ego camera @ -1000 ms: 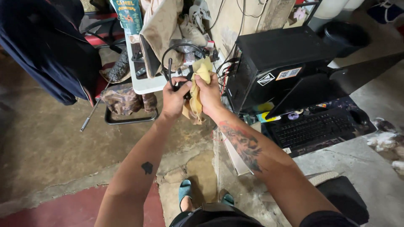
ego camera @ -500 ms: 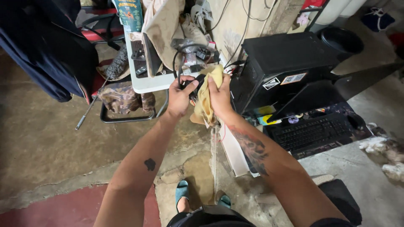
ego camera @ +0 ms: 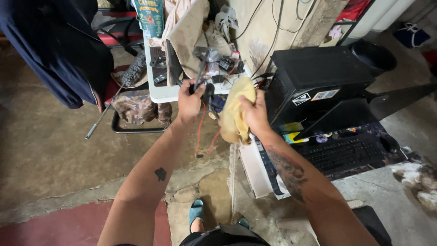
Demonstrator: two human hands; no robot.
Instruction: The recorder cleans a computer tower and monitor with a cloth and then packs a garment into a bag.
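A: Report hand status, referenced to the black computer case (ego camera: 325, 86).

B: Both hands work just left of the case, above the concrete floor (ego camera: 45, 155). The left hand (ego camera: 190, 101) is clenched around a small black part with cables (ego camera: 207, 93); red wires (ego camera: 200, 134) hang down from it. The right hand (ego camera: 255, 111) grasps a bunched yellow cloth (ego camera: 234, 109), which sits between the part and the case, apparently pressed against the part.

A: Recommended handling for the wiping step?

B: In my judgement: keep the left grip firm on the body of the part, not on the wires. Work the cloth with light strokes. Keep the hanging wires away from the cloth folds so nothing snags.

A: Labels and packages?

B: On the left front face of the case: one white label with a black diamond shape (ego camera: 301, 99) and, to its right, one pale rectangular sticker (ego camera: 325, 94). Under the case, a yellow flat item (ego camera: 291, 127) shows partly; its kind cannot be determined. Left of the case and beyond the hands, a teal printed package (ego camera: 149, 16) stands at the back of a white table (ego camera: 159, 93). In front of the case lies a black keyboard (ego camera: 346, 152).
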